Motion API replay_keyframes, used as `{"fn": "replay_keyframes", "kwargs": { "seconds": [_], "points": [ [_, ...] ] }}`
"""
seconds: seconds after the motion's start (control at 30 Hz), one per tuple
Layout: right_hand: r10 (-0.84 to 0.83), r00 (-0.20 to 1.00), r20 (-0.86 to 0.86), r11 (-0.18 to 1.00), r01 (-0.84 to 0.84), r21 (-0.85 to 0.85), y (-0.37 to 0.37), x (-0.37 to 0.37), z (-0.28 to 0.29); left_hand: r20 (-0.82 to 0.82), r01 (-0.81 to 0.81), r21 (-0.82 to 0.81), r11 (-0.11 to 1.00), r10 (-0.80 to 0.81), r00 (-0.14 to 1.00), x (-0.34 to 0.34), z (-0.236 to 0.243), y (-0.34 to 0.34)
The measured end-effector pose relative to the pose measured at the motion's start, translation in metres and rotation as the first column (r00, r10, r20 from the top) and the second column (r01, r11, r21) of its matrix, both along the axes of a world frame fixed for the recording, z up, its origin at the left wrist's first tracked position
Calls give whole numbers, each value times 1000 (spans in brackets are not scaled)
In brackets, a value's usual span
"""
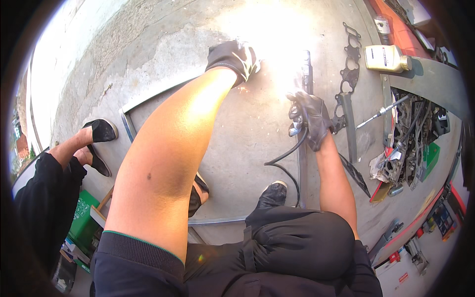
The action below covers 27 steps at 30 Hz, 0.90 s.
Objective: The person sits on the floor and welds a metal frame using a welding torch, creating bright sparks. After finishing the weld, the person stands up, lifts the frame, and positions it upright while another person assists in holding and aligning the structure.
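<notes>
the right grip (pixel 312 118), gloved, is clamped on a cabled tool (pixel 295 129), which lies within its curled fingers over a metal bar (pixel 303 173). black cable (pixel 265 164) loops below it. the left grip (pixel 233 59), gloved, is beside the white glare (pixel 277 44); its closure cannot be told.

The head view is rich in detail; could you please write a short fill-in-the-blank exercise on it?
1. The person's left hand and right hand both wear dark ____.
2. Of both hands, the thin black cable is nearer the ____ one.
3. The boxy container beside the other person is coloured ____.
Missing words: gloves; right; green.
</notes>
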State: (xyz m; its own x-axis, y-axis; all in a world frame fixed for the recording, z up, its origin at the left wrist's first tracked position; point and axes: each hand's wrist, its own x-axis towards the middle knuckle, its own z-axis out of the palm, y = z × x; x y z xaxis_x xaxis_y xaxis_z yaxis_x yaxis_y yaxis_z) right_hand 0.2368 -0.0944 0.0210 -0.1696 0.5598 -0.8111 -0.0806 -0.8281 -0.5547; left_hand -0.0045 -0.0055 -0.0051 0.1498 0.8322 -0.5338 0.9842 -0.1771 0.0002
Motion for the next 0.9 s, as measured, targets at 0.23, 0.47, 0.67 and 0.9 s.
{"fn": "replay_keyframes", "kwargs": {
  "seconds": [0.23,0.47,0.67,0.9],
  "points": [
    [-63,994,-88,998,65,18,-5,6,-2,189,-226,-17,974,225,956,3,16,4],
    [-9,1000,-28,999,8,-36,-4,3,0,-43,-119,-91,989,115,992,15,31,5],
    [35,999,31,999,-35,-18,-4,6,-6,-134,98,-127,987,-115,984,8,5,5],
    [-36,999,-40,999,36,4,-10,7,4,163,-195,55,979,184,969,3,6,3]
  ]
}}
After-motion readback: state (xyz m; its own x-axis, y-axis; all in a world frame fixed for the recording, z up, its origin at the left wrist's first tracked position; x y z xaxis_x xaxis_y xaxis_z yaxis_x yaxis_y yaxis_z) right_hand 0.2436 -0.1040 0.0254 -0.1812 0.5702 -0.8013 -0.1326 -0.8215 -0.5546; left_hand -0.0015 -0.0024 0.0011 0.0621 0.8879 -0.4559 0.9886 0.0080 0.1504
